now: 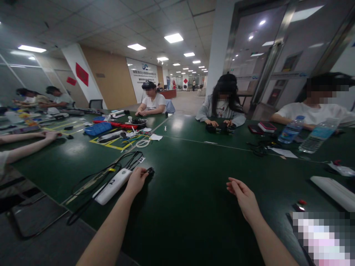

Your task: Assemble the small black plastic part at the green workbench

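Observation:
In the head view, my left hand [138, 180] is closed, its fingertips gripping a small black part [150, 171] close to the green tabletop; its exact kind is too small to make out. Just left of that hand lies a white power bank-like case [113, 186] marked "2", with black cables [111, 168] beside and behind it. My right hand [242, 195] is held over the table, thumb and fingers pressed together. Whatever those fingers hold, if anything, is hidden.
A blue basket [98, 128], a coiled white cable [142, 143] and loose wires lie at the back left. Two water bottles [291, 129] stand at the right, near a white case [334, 192] and a blurred-out screen [321, 236]. Several people sit around the table [191, 221].

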The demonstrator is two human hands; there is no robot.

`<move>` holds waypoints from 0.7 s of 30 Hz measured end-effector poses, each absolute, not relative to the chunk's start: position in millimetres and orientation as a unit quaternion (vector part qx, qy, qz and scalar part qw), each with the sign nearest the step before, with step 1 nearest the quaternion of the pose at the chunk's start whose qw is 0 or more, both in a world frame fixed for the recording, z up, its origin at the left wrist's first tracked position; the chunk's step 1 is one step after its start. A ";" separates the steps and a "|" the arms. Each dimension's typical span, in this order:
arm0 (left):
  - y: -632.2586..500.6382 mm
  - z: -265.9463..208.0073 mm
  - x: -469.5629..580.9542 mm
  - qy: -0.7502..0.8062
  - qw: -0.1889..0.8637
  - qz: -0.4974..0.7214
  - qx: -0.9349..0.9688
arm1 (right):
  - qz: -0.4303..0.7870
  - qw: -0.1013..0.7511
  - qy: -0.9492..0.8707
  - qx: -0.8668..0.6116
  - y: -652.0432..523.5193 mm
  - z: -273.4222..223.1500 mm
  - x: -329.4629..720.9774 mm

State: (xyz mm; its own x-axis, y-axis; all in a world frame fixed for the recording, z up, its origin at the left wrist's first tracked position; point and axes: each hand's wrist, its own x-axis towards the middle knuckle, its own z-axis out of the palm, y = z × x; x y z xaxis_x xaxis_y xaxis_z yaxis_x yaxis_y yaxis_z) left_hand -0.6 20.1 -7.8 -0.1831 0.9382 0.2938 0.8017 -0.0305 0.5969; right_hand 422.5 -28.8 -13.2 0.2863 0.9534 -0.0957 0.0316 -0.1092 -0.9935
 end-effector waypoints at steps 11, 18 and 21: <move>18.3 -4.5 2.3 0.676 0.099 0.318 0.657 | 0.435 0.529 -0.412 -0.601 -29.6 -14.1 423.1; 15.5 -8.7 4.1 0.657 0.087 0.328 0.673 | 0.438 0.530 -0.410 -0.599 -30.8 -12.3 421.9; 16.9 -14.7 0.9 0.647 0.094 0.344 0.674 | 0.438 0.530 -0.407 -0.601 -31.7 -9.6 421.2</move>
State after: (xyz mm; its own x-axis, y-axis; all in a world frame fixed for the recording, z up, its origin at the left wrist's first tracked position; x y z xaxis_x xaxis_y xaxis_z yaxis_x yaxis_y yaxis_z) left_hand 0.9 16.9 -14.7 -0.0733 0.9366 0.3425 0.8070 -0.1461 0.5722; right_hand 421.2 -31.7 -9.6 0.2847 0.9539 -0.0954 0.0238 -0.1065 -0.9940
